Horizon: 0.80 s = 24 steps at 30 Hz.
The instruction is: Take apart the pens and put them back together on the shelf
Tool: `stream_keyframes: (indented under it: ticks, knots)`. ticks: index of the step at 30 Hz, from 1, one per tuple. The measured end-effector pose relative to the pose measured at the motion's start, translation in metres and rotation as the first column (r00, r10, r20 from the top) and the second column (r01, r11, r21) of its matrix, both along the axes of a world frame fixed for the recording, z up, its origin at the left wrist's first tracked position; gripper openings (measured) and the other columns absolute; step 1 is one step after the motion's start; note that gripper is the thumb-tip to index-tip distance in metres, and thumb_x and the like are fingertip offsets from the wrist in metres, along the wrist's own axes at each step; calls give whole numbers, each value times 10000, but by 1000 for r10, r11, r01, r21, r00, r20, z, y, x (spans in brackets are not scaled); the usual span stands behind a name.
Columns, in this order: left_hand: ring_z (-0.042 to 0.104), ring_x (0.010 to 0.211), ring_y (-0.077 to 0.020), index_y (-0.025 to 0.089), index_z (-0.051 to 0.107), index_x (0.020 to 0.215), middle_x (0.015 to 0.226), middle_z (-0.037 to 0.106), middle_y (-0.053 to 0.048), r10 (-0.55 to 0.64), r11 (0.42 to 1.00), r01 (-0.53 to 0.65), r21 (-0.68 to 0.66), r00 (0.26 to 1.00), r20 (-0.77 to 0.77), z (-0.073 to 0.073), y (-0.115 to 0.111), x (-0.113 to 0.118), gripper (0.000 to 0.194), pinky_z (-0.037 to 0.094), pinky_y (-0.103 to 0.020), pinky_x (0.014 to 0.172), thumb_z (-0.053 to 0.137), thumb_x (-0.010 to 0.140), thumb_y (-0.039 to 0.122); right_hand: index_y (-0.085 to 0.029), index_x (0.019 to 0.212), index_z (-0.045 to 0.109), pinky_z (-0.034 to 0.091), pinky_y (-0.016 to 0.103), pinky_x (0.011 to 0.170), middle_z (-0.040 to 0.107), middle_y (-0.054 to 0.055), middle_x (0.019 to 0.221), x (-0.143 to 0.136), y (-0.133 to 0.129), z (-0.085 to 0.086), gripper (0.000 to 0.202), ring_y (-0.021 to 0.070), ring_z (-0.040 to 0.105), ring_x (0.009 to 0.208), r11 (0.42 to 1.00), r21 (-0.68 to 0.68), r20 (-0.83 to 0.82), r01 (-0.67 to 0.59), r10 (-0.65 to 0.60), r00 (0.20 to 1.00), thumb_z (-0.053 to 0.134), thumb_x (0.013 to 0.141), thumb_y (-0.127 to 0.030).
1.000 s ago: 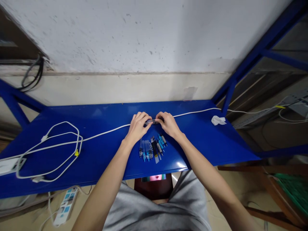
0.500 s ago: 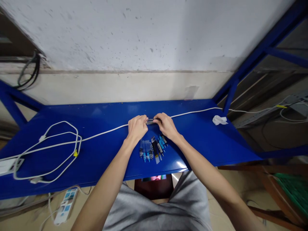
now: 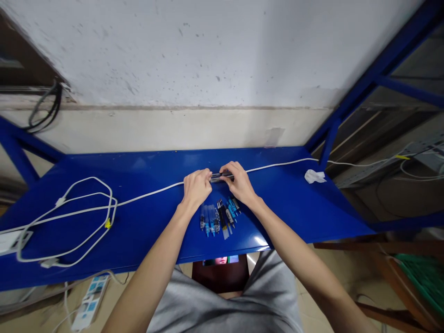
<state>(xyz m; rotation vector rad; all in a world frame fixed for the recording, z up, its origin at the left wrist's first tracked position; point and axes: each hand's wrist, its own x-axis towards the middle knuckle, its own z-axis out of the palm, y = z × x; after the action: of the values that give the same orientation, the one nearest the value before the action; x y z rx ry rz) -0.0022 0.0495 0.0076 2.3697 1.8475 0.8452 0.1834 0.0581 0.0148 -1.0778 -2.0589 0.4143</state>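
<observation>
Both hands meet over the blue table [image 3: 145,171], each gripping one end of a slim dark pen [image 3: 216,176] held level between them. My left hand [image 3: 197,186] has its fingers curled round the pen's left end. My right hand [image 3: 238,181] pinches the other end between thumb and fingers. Just below them lie loose pen parts: clear pen barrels [image 3: 209,217] with blue or dark tips at the left, dark ink refills [image 3: 222,217] in the middle, and blue and grey pen pieces [image 3: 231,208] at the right. The fingers hide the pen's ends.
A white cable [image 3: 149,193] runs across the table behind my hands and loops at the left near a white device [image 3: 14,241]. Crumpled white tissue [image 3: 315,176] lies at the right. A power strip [image 3: 90,303] is on the floor. Blue frame posts [image 3: 329,143] stand at both sides.
My right hand's fingers have shifted slightly on the pen, and a little more of it shows between the hands. The pen parts stay put; the view has tilted slightly.
</observation>
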Motion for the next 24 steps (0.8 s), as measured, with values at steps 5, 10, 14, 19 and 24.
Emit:
stream_keyframes:
  ticks: [5, 10, 14, 19, 24]
  knots:
    - [648, 759, -220, 222, 579, 743, 765, 701, -58, 9, 1000, -9, -11, 1000, -18, -1, 0, 0, 225, 279, -329, 632, 478, 937, 167, -216, 1008, 696, 387, 357, 819, 734, 67, 964, 0, 1, -1, 265, 238, 571, 898, 999, -37, 122, -8, 13, 992, 469, 1070, -338]
    - [645, 741, -219, 217, 575, 730, 761, 700, -64, 17, 1000, -17, -22, 1000, -21, 1, 2, 0, 252, 269, -330, 625, 465, 952, 175, -211, 992, 680, 390, 368, 840, 714, 68, 990, 0, 4, -5, 143, 248, 547, 939, 999, 36, 57, -5, 3, 998, 556, 1028, -273]
    - [642, 735, -222, 215, 586, 738, 753, 692, -71, 20, 999, -21, -38, 999, -29, 2, 3, 2, 261, 262, -330, 619, 462, 966, 192, -221, 1102, 668, 396, 378, 859, 697, 79, 1047, 0, 5, -5, 145, 262, 550, 1000, 999, 40, 66, -4, 2, 998, 596, 1008, -305]
    - [657, 763, -233, 215, 597, 758, 774, 700, -81, 19, 999, -20, -39, 1000, -23, 0, 3, 2, 255, 275, -331, 630, 465, 975, 205, -216, 1072, 699, 380, 381, 812, 727, 76, 956, -1, 5, -8, 282, 250, 557, 912, 1000, 22, 120, -2, -1, 993, 447, 1075, -343]
    - [657, 748, -228, 219, 615, 773, 778, 713, -79, 32, 999, -33, -31, 999, -38, 0, 3, 2, 271, 268, -329, 618, 451, 988, 226, -225, 1001, 698, 398, 397, 844, 724, 74, 984, 0, 6, -12, 159, 257, 546, 947, 998, 57, 41, 17, -19, 999, 551, 1026, -280]
